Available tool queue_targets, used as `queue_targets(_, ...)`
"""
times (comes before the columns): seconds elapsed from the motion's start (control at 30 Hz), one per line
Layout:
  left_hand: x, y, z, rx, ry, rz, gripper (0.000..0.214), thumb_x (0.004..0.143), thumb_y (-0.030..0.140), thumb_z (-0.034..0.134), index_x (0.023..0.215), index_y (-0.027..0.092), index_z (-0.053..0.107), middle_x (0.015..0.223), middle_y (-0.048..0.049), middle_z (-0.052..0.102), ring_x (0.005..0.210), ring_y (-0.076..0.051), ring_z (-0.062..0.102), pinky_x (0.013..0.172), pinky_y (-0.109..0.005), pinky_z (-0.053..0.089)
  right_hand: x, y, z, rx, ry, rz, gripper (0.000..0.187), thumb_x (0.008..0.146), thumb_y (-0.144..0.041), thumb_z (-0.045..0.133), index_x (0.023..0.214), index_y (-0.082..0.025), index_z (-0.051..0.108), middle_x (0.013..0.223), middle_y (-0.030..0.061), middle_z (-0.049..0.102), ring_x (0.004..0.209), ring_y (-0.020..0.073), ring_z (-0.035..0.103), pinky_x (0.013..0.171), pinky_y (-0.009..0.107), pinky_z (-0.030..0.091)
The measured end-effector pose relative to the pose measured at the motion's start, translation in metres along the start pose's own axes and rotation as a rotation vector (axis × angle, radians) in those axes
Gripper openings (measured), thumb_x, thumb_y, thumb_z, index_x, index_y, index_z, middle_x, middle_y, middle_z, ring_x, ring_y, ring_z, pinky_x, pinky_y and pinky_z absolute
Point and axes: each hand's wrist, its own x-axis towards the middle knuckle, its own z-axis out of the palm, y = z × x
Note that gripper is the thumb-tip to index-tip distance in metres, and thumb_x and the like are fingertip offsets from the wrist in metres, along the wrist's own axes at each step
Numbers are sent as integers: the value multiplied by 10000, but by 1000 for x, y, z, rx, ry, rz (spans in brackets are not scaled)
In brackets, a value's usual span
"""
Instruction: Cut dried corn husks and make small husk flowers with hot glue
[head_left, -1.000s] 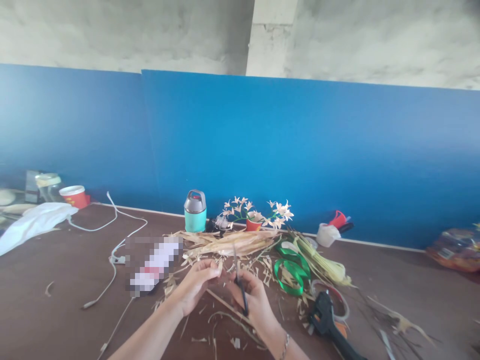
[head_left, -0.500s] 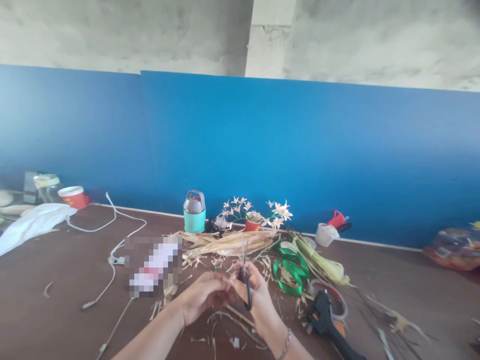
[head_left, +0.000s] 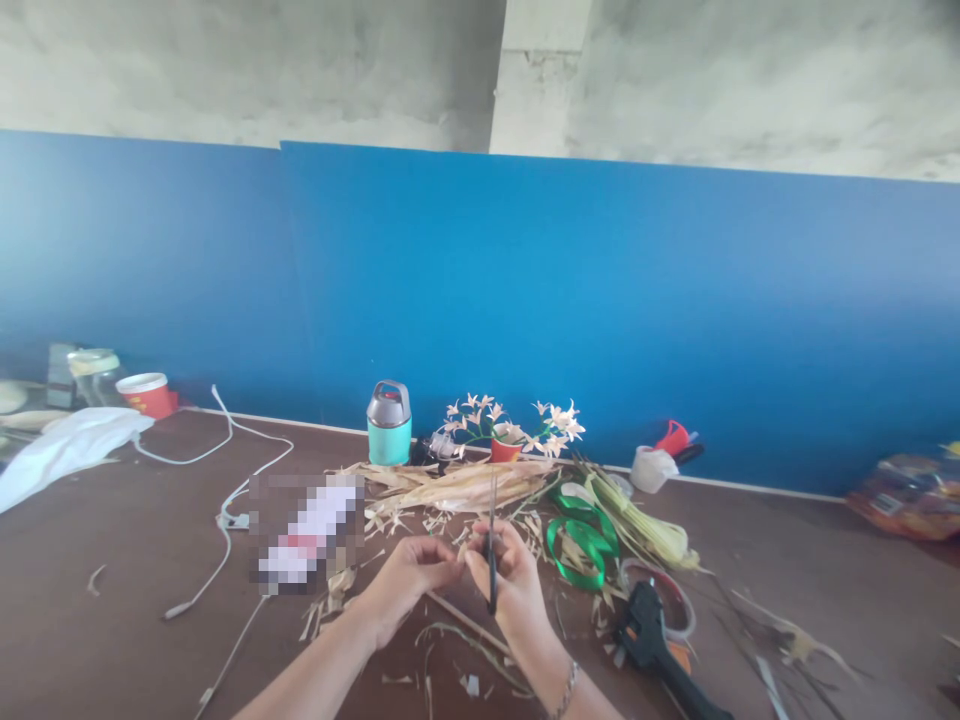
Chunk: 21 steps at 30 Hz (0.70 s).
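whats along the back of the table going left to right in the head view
red cup → teal jug → flowers → white bag → plastic packet

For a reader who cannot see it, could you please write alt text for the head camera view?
A person's right hand holds black-handled scissors, blades pointing up, close against the left hand, above a brown table littered with dried husk strips, green ribbon and a glue gun; a blue wall stands behind.
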Motion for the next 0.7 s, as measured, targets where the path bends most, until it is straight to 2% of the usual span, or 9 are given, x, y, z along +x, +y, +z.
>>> queue_targets(0.1, 3, -1, -2, 14, -17, -18, 261, 554, 353, 766, 583, 148, 607, 519, 26, 590, 526, -118, 487, 557, -229, 329, 0, 0, 0, -49, 12, 11, 350, 582, -239, 765, 841, -187, 535, 643, -28, 584, 601, 122, 556, 581, 217, 435)
queue_targets(0.2, 5, -2, -4, 51, -3, 30, 232, 565, 326, 757, 628, 150, 619, 549, 24, 610, 552, -126, 511, 564, -227, 343, -1, 0, -1, -142, 23, 4, 331, 590, -235, 750, 848, -177, 550, 643, -21, 584, 590, 120, 541, 558, 214, 424)
queue_targets(0.4, 4, 1, -2, 159, 132, 143, 136, 587, 251, 734, 592, 140, 655, 563, 4, 622, 571, -130, 518, 594, -236, 368, -2, 0, -1, -247, 12, -32, 274, 639, -221, 707, 861, -170, 555, 704, -3, 585, 644, 128, 534, 594, 221, 422)
queue_targets(0.47, 4, 0, -3, 49, 148, 133, 134, 600, 244, 731, 583, 146, 641, 565, 7, 618, 574, -124, 521, 605, -232, 375, -3, 0, 0, -216, -20, -8, 280, 646, -239, 716, 861, -173, 548, 678, -18, 567, 623, 116, 512, 580, 213, 410)
queue_targets(0.6, 6, -4, -7, -348, 74, 63, 169, 600, 244, 753, 605, 146, 615, 581, 20, 599, 550, -90, 505, 583, -204, 384, -5, 1, 4, -125, -164, 118, 329, 624, -370, 744, 785, -160, 549, 626, -29, 549, 548, 88, 470, 513, 194, 382)
queue_targets(0.7, 6, -3, -8, -459, 34, 49, 181, 591, 229, 767, 600, 136, 612, 569, 22, 579, 529, -77, 495, 551, -192, 378, -8, 0, 5, -109, -241, 236, 402, 623, -478, 721, 782, -152, 547, 577, -30, 552, 492, 77, 460, 457, 182, 359)
